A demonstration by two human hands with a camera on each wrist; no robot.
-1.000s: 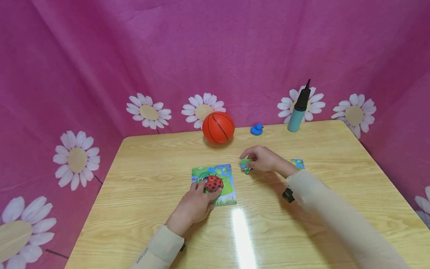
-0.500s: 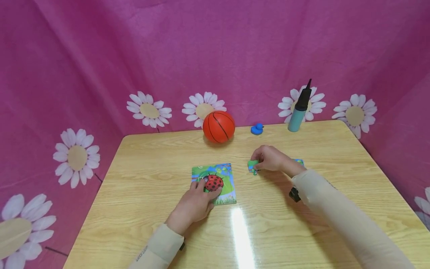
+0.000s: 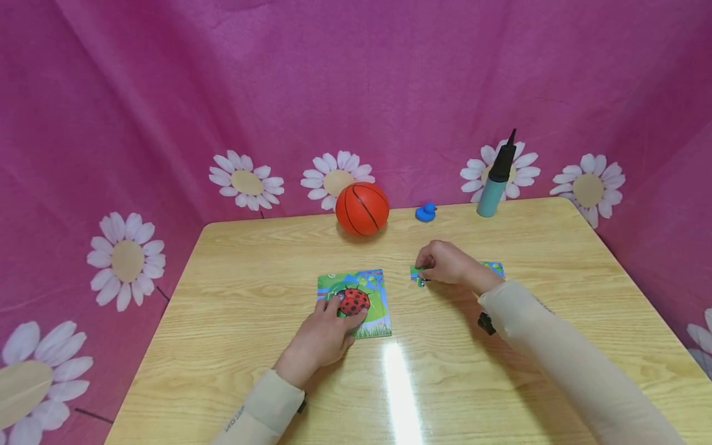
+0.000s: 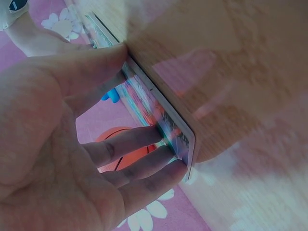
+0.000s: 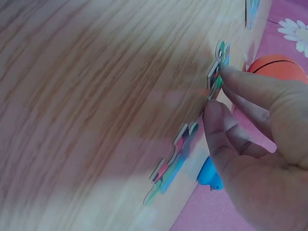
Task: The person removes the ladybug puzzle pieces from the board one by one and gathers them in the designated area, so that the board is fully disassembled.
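My left hand (image 3: 324,334) rests on a square ladybug puzzle (image 3: 379,315), fingers spread over its left and lower part. In the left wrist view, the thumb and fingertips of that hand touch the puzzle's top (image 4: 163,113). To the right, my right hand (image 3: 445,262) pinches a small green and blue puzzle piece (image 3: 415,276) at the tabletop. The right wrist view has the thumb and a bent finger at this piece (image 5: 219,65). A second loose piece (image 5: 175,166) lies beside it; in the head view, my right forearm partly covers that piece (image 3: 495,267).
Behind the puzzle sits an orange basketball (image 3: 362,209). A blue rubber duck (image 3: 426,212) and a teal and black hand pump (image 3: 492,188) stand along the back edge of the wooden table (image 3: 233,266). Pink flowered cloth (image 3: 278,74) hangs around it.
My right hand has moved a little to the right with the puzzle piece, away from the ladybug puzzle, then stayed there. My left hand has kept its place.
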